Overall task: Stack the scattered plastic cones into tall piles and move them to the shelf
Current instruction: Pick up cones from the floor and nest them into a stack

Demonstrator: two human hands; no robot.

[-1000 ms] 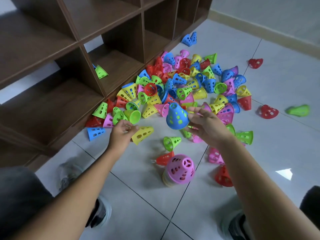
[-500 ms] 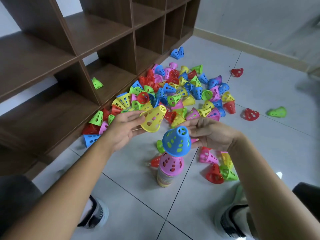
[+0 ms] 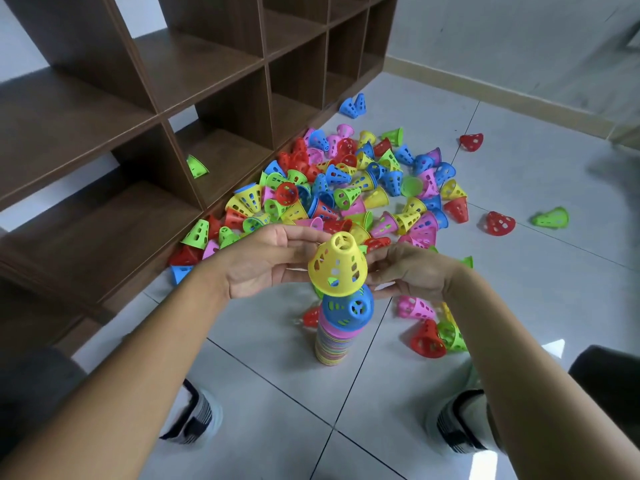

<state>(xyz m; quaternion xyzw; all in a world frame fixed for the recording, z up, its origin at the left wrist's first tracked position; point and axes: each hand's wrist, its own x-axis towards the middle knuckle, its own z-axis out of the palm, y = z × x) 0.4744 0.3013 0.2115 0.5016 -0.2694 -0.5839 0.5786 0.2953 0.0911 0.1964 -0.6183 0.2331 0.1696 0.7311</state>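
A tall stack of nested cones [image 3: 331, 342] stands on the floor tiles between my feet, topped by a blue cone [image 3: 349, 309]. Just above it hangs a yellow cone [image 3: 337, 265], narrow end up and slightly tilted. My left hand [image 3: 266, 263] pinches it between thumb and fingers on its left side. My right hand [image 3: 414, 271] is at the right of the stack, its fingertips reaching to the yellow cone's rim and the blue cone. A heap of scattered cones [image 3: 349, 192] in several colours lies behind, against the shelf [image 3: 207, 64].
One green cone [image 3: 196, 167] lies inside a low shelf compartment. Loose cones lie at the right: pink [image 3: 415, 307], red [image 3: 427, 341], two more red [image 3: 500, 223] [image 3: 471, 142] and green [image 3: 551, 218]. My shoes [image 3: 195, 417] [image 3: 457, 424] flank the stack.
The blue cone went from my right hand onto the stack. My left hand carried the yellow cone from the left to just above the blue one.
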